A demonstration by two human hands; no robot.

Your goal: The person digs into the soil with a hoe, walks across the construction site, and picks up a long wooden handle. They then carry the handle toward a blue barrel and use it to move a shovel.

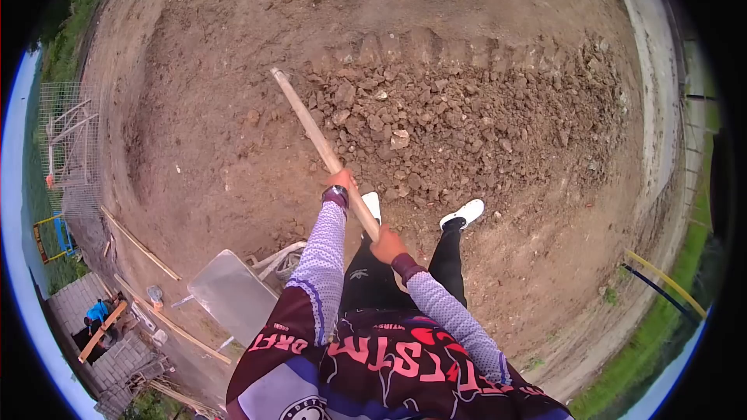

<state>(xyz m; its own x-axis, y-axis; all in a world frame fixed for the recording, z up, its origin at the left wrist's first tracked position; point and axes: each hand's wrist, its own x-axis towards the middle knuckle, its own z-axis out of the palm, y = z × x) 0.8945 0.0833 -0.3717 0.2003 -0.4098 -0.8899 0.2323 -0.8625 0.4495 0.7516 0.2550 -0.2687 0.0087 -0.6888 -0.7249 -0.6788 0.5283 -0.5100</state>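
A long wooden pole (306,119) slants from my body out over the soil, its far end pointing up and left. My left hand (340,179), with a dark watch at the wrist, is wrapped round its middle. Lower down, close to my thighs, my right hand (387,246) grips the same pole. No tool head shows on it; the near end is hidden by my hand and body. Just beyond my white shoes (464,214) lies a bed of broken brown clods (436,124), to the right of the pole.
A grey flat panel (229,288) lies at my left, beside pale crumpled material (282,261). Farther left are wooden poles (144,243), a wire mesh panel (70,148) and a person in blue (98,313) near grey blocks. A pale strip (657,70) borders the right side.
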